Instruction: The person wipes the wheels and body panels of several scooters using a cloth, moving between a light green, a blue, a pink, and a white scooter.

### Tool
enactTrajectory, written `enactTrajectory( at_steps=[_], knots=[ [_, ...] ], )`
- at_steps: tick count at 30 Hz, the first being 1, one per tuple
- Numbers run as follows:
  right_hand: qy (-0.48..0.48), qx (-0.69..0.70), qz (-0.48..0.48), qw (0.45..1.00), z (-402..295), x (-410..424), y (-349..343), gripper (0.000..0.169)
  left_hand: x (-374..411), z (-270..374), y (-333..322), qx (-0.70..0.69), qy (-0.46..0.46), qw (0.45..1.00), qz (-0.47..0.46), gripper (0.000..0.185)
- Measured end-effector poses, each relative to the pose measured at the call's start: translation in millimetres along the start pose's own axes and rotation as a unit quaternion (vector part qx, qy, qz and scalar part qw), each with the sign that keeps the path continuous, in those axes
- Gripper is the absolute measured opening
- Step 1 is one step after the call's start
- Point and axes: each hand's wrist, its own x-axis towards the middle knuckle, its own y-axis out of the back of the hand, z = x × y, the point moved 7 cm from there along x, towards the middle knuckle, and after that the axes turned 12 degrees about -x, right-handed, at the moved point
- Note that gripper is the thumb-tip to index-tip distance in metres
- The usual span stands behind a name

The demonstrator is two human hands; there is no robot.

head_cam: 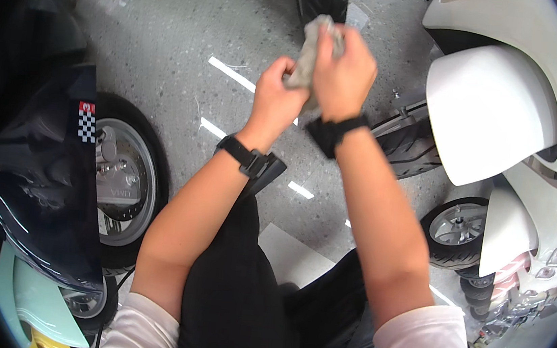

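Both my hands hold one crumpled, greyish-beige cloth point(306, 61) above the speckled floor, in the upper middle of the view. My left hand point(277, 100) pinches its lower end between thumb and fingers. Higher up and to the right, my right hand point(346, 71) grips the upper part of the cloth and looks slightly blurred. Each wrist wears a black strap with a dark device. Just beyond the hands stands a dark tyre point(322, 0) under a white fender.
A dark blue scooter body point(45, 165) with a checkered decal and its front wheel point(130, 184) stand on the left, above a mint-green scooter part point(41, 302). White scooter fenders point(488, 114) and a small wheel point(458, 223) are on the right. A pale sheet point(295, 255) lies between my legs.
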Motion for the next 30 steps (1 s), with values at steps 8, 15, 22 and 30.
enactTrajectory(
  at_steps=[8, 15, 22, 30],
  knots=[
    [-0.133, 0.136, -0.054, 0.980, 47, -166, 68, 0.066, -49, -27, -28, 0.168, 0.116, 0.921, -0.330, 0.043],
    [-0.151, 0.166, 0.078, 0.971, 52, -184, 135, 0.071, -57, 28, -52, 0.052, 0.026, 0.937, -0.343, 0.050],
    [-0.249, 0.224, 0.298, 0.894, 116, -131, 188, 0.063, -65, 101, -153, 0.005, -0.171, 0.964, -0.203, 0.037],
    [-0.185, 0.075, 0.244, 0.949, 119, -123, 174, 0.033, -62, 65, -172, 0.008, -0.133, 0.976, -0.170, 0.026]
  ],
)
